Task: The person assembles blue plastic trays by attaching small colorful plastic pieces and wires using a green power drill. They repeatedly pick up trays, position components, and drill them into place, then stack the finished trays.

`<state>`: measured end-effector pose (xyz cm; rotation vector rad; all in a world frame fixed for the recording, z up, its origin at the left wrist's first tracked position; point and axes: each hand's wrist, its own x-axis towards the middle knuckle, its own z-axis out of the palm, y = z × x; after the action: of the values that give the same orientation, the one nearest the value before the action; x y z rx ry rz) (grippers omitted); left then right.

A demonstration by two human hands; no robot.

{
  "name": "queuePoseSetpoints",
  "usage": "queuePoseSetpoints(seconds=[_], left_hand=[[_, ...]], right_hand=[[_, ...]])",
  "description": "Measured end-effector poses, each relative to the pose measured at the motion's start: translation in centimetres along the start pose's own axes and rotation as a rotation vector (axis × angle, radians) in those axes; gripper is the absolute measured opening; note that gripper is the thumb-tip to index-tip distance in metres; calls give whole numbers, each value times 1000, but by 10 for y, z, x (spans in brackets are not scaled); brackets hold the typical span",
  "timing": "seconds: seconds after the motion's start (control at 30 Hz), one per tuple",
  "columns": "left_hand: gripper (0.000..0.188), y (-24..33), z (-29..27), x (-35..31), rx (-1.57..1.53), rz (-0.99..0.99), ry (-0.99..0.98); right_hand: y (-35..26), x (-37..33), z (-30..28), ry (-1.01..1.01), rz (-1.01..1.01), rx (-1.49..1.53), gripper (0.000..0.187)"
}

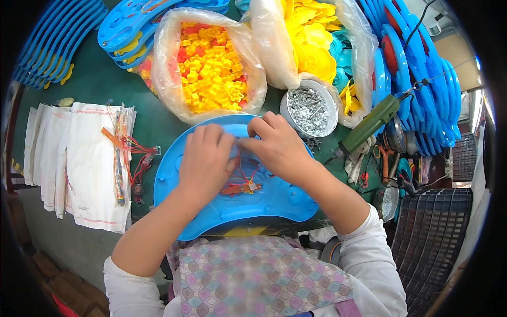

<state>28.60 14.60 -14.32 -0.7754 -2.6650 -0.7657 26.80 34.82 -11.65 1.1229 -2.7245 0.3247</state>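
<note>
A curved blue plastic shell [264, 207] lies hollow side up at the table edge before me. Both hands work over its far half, fingertips close together. My left hand [208, 158] has its fingers bent down into the shell; what they grip is hidden. My right hand [281, 150] pinches with thumb and forefinger near thin wires, and the exact piece is too small to make out. Below the fingers, a narrow orange circuit strip [240, 188] with red wires rests inside the shell.
White packets [95, 158] with wired parts lie left. Ahead stand a bag of yellow flower-shaped pieces [211, 68], a bag of larger yellow parts [311, 47] and a bowl of screws [311, 111]. A green electric screwdriver [372, 121] hangs right, beside stacked blue shells [422, 79].
</note>
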Motion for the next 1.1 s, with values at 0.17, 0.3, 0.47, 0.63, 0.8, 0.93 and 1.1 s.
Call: queuePoseSetpoints(seconds=[0.17, 0.3, 0.47, 0.63, 0.8, 0.93, 1.1], left_hand=[[22, 3, 3, -1, 85, 65, -11], [23, 3, 5, 1, 106, 113, -24], [27, -2, 8, 0, 73, 98, -21], [39, 2, 3, -2, 1, 36, -24], [44, 3, 0, -5, 13, 14, -93], [40, 3, 2, -5, 91, 89, -73], [40, 4, 0, -5, 112, 112, -65]], right_hand=[[1, -14, 10, 159, 160, 68, 26], [-2, -5, 11, 135, 31, 11, 21], [1, 3, 11, 54, -48, -62, 11], [-3, -10, 11, 141, 133, -65, 11], [-7, -22, 8, 237, 136, 80, 20], [-8, -24, 4, 280, 89, 26, 20], [-7, -29, 7, 257, 174, 167, 12]])
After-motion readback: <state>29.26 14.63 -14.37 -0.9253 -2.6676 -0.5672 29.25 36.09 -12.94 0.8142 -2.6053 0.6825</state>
